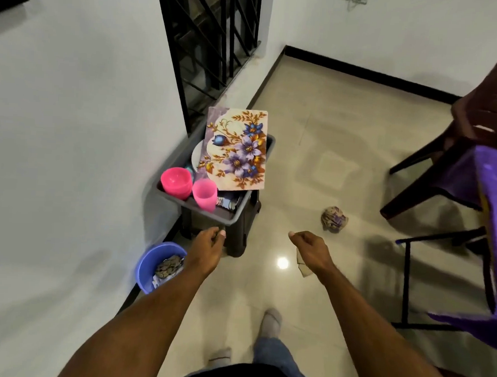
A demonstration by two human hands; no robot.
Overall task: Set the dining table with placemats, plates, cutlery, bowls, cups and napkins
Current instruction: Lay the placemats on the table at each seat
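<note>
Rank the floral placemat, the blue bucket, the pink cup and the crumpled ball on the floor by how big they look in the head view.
1. floral placemat, clearly largest.
2. blue bucket, though it sits nearer the camera, which inflates it.
3. and 4. pink cup and crumpled ball look about alike; no ranking.

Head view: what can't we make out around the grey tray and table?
- Plates in the grey tray: mostly hidden under the floral placemat.
- Cutlery beside the pink cup: dark and blurred.
- Purple-covered table: top cut off by the right edge.
- Blue tub contents: too small.

Placemat [235, 148] purple-floral; bowl [175, 181], cup [204, 194] pink; tablecloth [496, 207] purple.
</note>
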